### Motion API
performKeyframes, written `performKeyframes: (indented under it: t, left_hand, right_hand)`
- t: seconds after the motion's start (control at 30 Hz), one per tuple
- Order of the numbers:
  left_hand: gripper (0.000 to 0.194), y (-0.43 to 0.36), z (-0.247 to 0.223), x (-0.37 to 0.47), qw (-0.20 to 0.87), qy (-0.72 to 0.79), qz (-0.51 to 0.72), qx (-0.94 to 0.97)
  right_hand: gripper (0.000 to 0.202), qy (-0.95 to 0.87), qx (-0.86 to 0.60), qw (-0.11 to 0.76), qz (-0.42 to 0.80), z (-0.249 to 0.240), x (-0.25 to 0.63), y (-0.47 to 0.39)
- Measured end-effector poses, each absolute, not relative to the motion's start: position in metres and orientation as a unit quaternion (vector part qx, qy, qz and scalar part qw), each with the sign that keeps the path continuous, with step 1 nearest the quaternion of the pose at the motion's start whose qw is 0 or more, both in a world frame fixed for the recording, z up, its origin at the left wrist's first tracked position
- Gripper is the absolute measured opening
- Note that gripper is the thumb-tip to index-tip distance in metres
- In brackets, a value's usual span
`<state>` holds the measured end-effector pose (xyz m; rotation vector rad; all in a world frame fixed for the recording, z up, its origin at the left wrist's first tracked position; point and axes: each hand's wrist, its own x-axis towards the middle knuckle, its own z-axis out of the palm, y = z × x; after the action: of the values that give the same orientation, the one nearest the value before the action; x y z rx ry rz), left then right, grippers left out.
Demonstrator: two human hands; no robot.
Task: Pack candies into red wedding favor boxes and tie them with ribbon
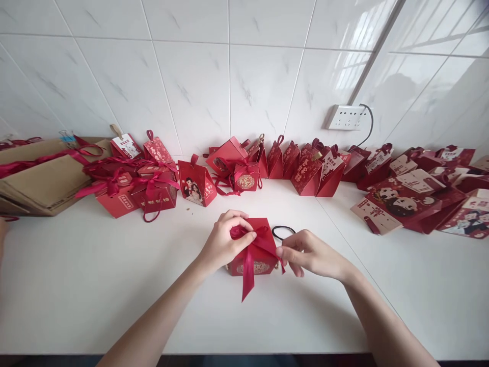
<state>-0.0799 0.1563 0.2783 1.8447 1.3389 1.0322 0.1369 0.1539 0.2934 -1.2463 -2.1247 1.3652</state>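
Note:
In front of me on the white table stands a red gift box (263, 262) with a gold round pattern on its front. A dark red satin ribbon (248, 267) lies over its top, with one tail hanging down the front. My left hand (229, 237) pinches the ribbon at the box's top left. At the box's right side my right hand (305, 255) has its fingers closed on the ribbon's other end. Just behind the box, a black cord loop (282, 233) lies on the table.
Along the tiled wall stand several red gift boxes (196, 183) and ribbon-tied boxes (155, 191). Brown paper bags (42, 178) lie at the left. More red boxes (408, 201) are piled at the right, below a white power socket (347, 118).

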Motion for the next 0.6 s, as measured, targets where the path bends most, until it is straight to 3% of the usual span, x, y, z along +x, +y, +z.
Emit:
performKeyframes:
  t: [0.2,0.43,0.5,0.6]
  left_hand:
    - [0.010,0.157,0.279,-0.081,0.305,0.500,0.397,0.706]
    - [0.014,0.158,0.278,-0.082,0.311,0.499,0.398,0.705]
    - [0.012,0.158,0.277,-0.081,0.315,0.491,0.411,0.701]
    - [0.019,0.158,0.273,-0.081,0.315,0.488,0.446,0.680]
  right_hand:
    - [0.038,-0.723,-0.403,0.116,0.549,0.288,0.134,0.158]
    - [0.042,-0.729,-0.336,0.034,0.596,0.292,0.145,0.162]
    - [0.049,-0.734,-0.362,0.086,0.569,0.289,0.144,0.166]
    - [0.049,-0.712,-0.449,0.313,0.441,0.280,0.137,0.172]
